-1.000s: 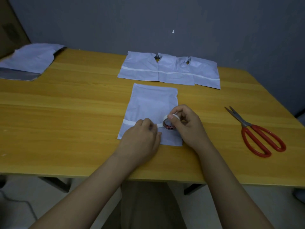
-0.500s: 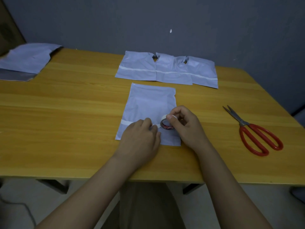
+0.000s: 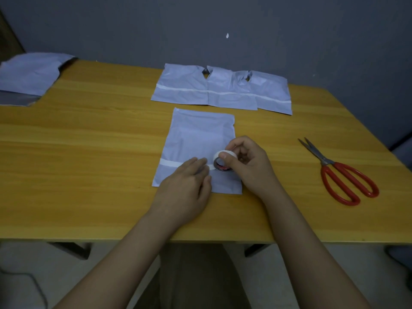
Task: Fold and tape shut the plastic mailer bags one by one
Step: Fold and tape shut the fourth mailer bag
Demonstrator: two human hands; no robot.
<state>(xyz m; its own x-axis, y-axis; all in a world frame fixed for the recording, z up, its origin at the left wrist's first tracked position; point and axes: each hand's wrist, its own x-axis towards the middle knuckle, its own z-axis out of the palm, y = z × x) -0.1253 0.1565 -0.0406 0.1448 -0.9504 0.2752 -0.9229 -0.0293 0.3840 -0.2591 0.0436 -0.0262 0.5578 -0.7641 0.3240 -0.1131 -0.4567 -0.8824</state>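
Pale blue plastic mailer bag (image 3: 200, 134) lies flat at frame centre on the yellow wooden table (image 3: 89, 166). Left hand (image 3: 186, 187) presses straight fingers on the white tape strip (image 3: 170, 162), hiding the strip's middle. Right hand (image 3: 247, 162) grips the small white tape roll (image 3: 223, 162), roll partly hidden. Three taped bags (image 3: 220, 90) above centre; red-handled scissors (image 3: 341, 172) at right; more bags (image 3: 26, 76) cut off upper left
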